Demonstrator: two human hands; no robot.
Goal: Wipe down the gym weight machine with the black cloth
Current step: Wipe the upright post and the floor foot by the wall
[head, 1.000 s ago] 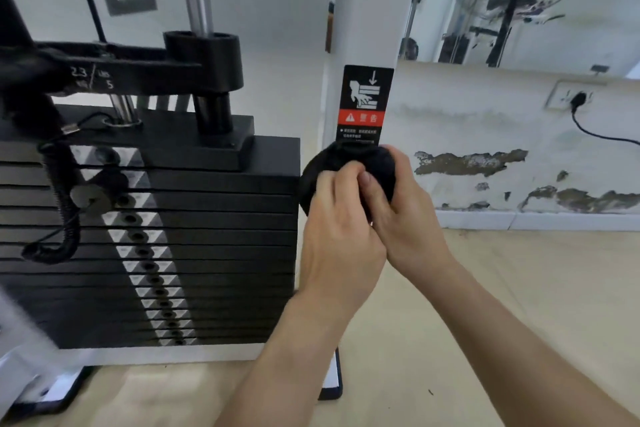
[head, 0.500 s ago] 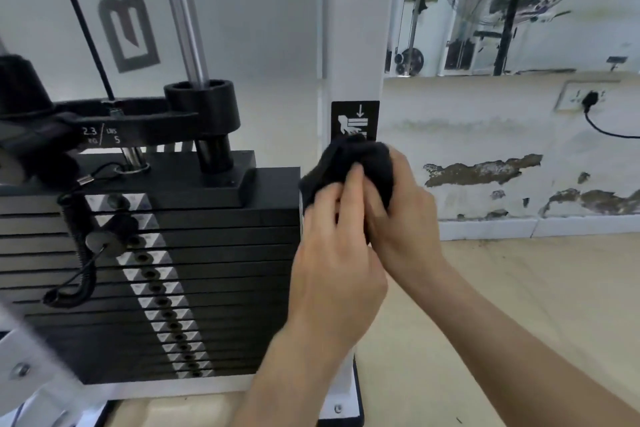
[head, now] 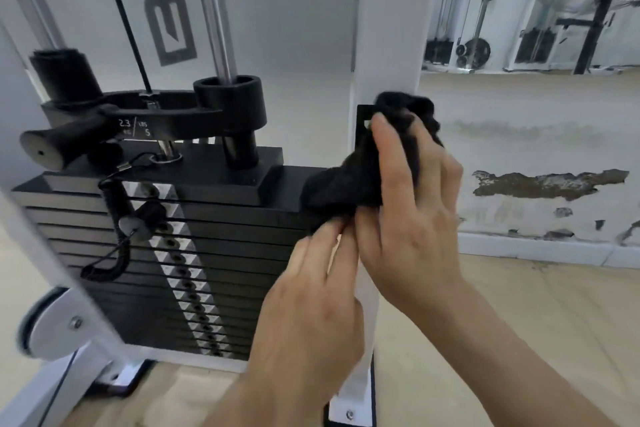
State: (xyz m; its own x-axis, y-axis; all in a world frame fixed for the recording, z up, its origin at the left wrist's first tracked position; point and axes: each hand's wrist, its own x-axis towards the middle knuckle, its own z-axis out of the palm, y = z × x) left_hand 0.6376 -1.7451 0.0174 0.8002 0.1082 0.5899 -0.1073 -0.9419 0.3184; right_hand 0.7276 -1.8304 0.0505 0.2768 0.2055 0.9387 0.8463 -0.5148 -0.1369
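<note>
The black cloth [head: 349, 180] is bunched against the white upright post [head: 388, 45] of the weight machine, covering most of the black warning sticker there. My right hand [head: 412, 204] grips the cloth from the right, thumb across its front. My left hand [head: 311, 305] pinches the cloth's lower edge from below. The black weight stack [head: 207, 253] sits just left of the post, its top right corner under the cloth.
A coiled selector pin cord [head: 114, 218] hangs on the stack's front. Chrome guide rods [head: 214, 10] and a black cable rise above the stack. A peeling wall [head: 540, 184] and wooden floor [head: 519, 305] lie to the right.
Both hands and the cloth have moved up the post, over the warning sticker. The view has come closer to the machine and shifted right.
</note>
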